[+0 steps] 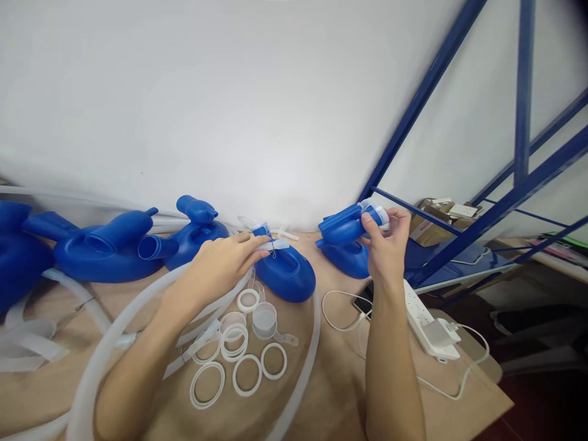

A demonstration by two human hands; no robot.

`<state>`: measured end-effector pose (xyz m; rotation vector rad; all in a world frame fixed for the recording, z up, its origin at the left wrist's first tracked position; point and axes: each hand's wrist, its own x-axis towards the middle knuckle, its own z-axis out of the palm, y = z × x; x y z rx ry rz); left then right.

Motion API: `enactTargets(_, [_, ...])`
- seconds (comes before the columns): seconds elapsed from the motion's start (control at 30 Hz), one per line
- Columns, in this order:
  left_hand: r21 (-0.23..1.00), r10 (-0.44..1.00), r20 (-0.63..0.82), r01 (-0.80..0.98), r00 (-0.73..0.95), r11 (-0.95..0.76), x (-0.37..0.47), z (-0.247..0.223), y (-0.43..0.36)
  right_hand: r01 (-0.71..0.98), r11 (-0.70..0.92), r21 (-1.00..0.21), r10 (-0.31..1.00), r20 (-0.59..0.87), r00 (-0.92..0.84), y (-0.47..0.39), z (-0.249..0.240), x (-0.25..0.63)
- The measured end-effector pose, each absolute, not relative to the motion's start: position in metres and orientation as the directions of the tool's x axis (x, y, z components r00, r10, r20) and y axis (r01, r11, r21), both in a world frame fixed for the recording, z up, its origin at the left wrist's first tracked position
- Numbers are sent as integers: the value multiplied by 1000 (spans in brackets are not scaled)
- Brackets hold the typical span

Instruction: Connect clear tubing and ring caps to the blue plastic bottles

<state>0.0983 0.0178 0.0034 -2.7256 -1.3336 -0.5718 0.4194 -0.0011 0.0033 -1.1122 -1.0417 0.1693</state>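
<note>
My right hand (386, 236) is closed around the neck of a blue plastic urinal bottle (342, 229) at the back right, with fingers on the white ring or cap at its mouth. Another blue urinal bottle (291, 275) lies on the table in the middle. Over its neck end, my left hand (225, 260) pinches a translucent plastic tube end (275, 244), where a small metal wire clip shows. Below my left hand are several loose white rings (247, 375) and a clear round cap (264, 321) with a strap.
More blue bottles (114, 245) stand along the left, with long translucent hoses (119, 324) across the table. A phone (364, 300), white cable and power strip (425, 324) lie at right, beside a blue metal rack (413, 110). Behind rises a white wall (257, 110).
</note>
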Motion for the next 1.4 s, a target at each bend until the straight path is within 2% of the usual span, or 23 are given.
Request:
enactTargets(0.07, [125, 747, 382, 770, 545, -626, 98, 5, 16, 52, 547, -836, 686, 483, 544, 3, 4, 399])
enactTargets(0.1, [135, 744, 393, 767, 540, -627, 97, 6, 15, -52, 550, -834, 722, 443, 531, 5, 4, 390])
enactTargets(0.17, [141, 747, 398, 770, 532, -623, 97, 9, 12, -176, 550, -816, 769, 413, 488, 7, 3, 372])
enactTargets(0.27, [110, 765, 405, 804, 501, -585, 96, 12, 8, -244, 545, -802, 799, 408, 442, 7, 3, 356])
enactTargets(0.37, [96, 748, 419, 794, 515, -601, 93, 13, 6, -246, 533, -809, 806, 398, 439, 4, 4, 351])
enactTargets(0.53, [157, 732, 447, 761, 514, -630, 85, 17, 5, -148, 567, -810, 751, 436, 495, 1, 6, 355])
enactTargets(0.63, [169, 729, 473, 761, 495, -626, 81, 20, 5, -118, 532, -838, 783, 434, 445, 0, 6, 357])
enactTargets(0.73, [134, 731, 468, 778, 496, -614, 81, 19, 4, -106, 490, -865, 827, 423, 370, 0, 6, 356])
enactTargets(0.83, [121, 713, 474, 764, 517, -634, 84, 17, 3, -121, 498, -859, 825, 427, 370, -1, 6, 356])
enactTargets(1.0, [86, 639, 540, 719, 548, -690, 89, 16, 2, -162, 493, -855, 845, 425, 325, -9, 9, 357])
enactTargets(1.17, [17, 549, 585, 668, 597, -744, 91, 12, 7, -88, 572, -816, 797, 527, 295, -22, 16, 354])
enactTargets(1.3, [71, 498, 632, 596, 594, -800, 93, 9, 11, -4, 618, -786, 747, 586, 314, -22, 17, 355])
enactTargets(1.4, [186, 529, 637, 554, 560, -811, 95, 11, 11, 37, 671, -740, 698, 648, 306, -19, 16, 359])
